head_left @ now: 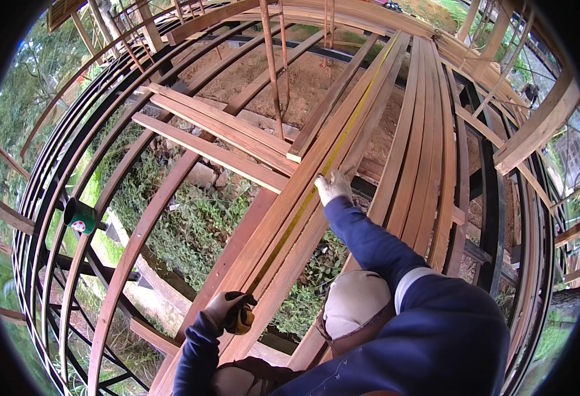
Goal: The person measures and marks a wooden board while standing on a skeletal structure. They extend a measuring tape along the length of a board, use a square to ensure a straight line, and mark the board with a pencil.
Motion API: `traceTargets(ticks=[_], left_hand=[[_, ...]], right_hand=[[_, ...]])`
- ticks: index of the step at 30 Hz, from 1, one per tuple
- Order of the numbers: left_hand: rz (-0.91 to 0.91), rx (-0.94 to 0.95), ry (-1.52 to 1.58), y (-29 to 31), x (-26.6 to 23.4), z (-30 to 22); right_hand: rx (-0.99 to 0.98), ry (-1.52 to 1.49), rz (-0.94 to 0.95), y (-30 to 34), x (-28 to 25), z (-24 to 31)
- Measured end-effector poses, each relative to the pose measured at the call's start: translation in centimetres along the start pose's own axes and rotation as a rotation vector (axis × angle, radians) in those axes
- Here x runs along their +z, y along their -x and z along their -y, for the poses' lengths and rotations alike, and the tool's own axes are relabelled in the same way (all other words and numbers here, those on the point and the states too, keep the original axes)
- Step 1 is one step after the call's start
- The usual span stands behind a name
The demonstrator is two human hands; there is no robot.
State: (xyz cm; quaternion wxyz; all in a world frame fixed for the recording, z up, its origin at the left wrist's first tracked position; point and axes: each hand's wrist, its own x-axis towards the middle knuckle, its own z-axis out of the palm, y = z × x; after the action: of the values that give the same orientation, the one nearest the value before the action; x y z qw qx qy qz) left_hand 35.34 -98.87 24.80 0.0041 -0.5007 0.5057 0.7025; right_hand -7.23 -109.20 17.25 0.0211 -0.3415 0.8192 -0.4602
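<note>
A yellow and black tape measure (pixel 242 319) is in my left hand (pixel 223 310), which wears a pale and dark glove low in the view. From it a long yellow blade (pixel 329 160) runs up and away along a reddish-brown wooden board (pixel 273 228). Farther up that board, my right hand (pixel 333 187) in a pale glove rests beside the blade, with its fingertips at the blade's edge. Those fingers look partly stretched out and apart, and I see nothing held in them. My knees are on either side, close to the boards.
Several loose boards (pixel 417 152) lie side by side on the right. Shorter planks (pixel 217 129) cross the curved joists (pixel 148 231) at left, with open gaps above plants and soil. Thin upright poles (pixel 271 66) stand ahead. A green cylindrical container (pixel 82 218) is at far left.
</note>
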Motion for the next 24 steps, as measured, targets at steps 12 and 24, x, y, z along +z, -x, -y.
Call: traceTargets(ticks=[12,24], left_hand=[[0.319,0.203,-0.086,0.6,3.1,-3.2],[0.224,-0.139,0.21,-1.6,2.5,-2.2]], right_hand=[[0.802,-1.576,0.465,-1.4,-1.1,3.6],[0.856,-1.354,0.917,6.9,-1.8,4.9]])
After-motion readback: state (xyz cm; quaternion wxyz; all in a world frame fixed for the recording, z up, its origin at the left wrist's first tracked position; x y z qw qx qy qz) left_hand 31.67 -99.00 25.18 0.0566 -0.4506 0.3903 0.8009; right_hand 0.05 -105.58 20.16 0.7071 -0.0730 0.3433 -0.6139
